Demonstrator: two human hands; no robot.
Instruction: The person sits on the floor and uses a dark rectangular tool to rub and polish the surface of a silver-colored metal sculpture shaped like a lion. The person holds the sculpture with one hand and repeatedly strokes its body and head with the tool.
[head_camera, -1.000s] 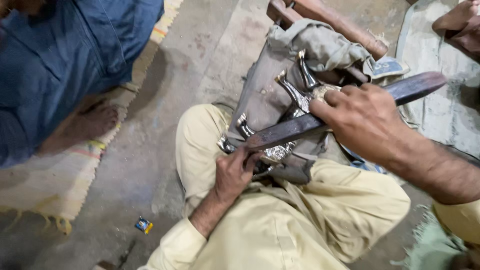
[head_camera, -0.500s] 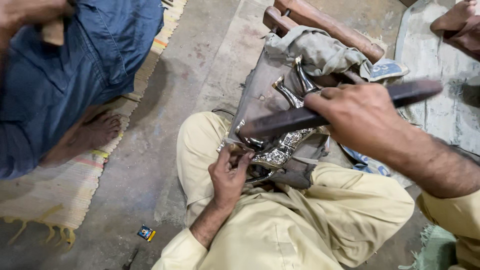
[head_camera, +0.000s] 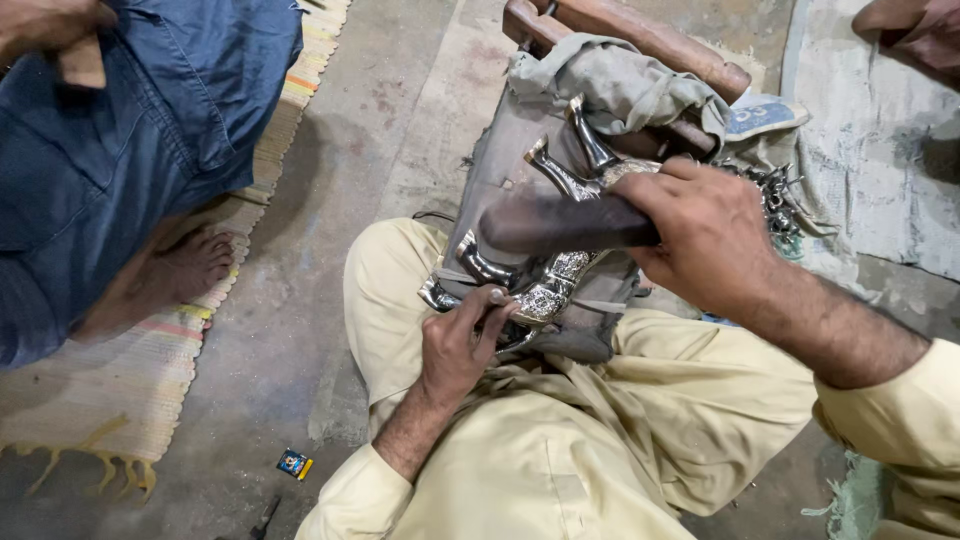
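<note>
From the head camera I look straight down on my own lap. My left hand (head_camera: 455, 345) sits low on the near side of a shiny metal figurine (head_camera: 545, 280), shaped like a long-legged animal lying on its side. The fingers pinch a thin dark tool, which I judge to be a small punch, its tip against the embossed body, with the thumb (head_camera: 497, 297) laid on top to steady it. The figurine rests on a grey cloth (head_camera: 520, 130) draped over a wooden block (head_camera: 650, 40) and running down onto my crossed legs, so the metal has something soft beneath it and does not skid. Its legs point up toward the far end of the cloth.

My right hand (head_camera: 710, 235) is wrapped tight around a dark wooden baton (head_camera: 560, 222), fingers curled shut on it, and the blurred free end hangs just above the figurine and the punch. Held across like that, it serves as a mallet over the tool head.

At the right edge of the cloth, a cluster of more small silver pieces (head_camera: 780, 195) lies within reach. On the left, another person in blue clothes (head_camera: 120, 140) sits on a striped mat (head_camera: 110, 400), one bare foot (head_camera: 195, 265) on it. A small printed box (head_camera: 294, 464) lies on the concrete floor (head_camera: 390, 110) near my left knee.
</note>
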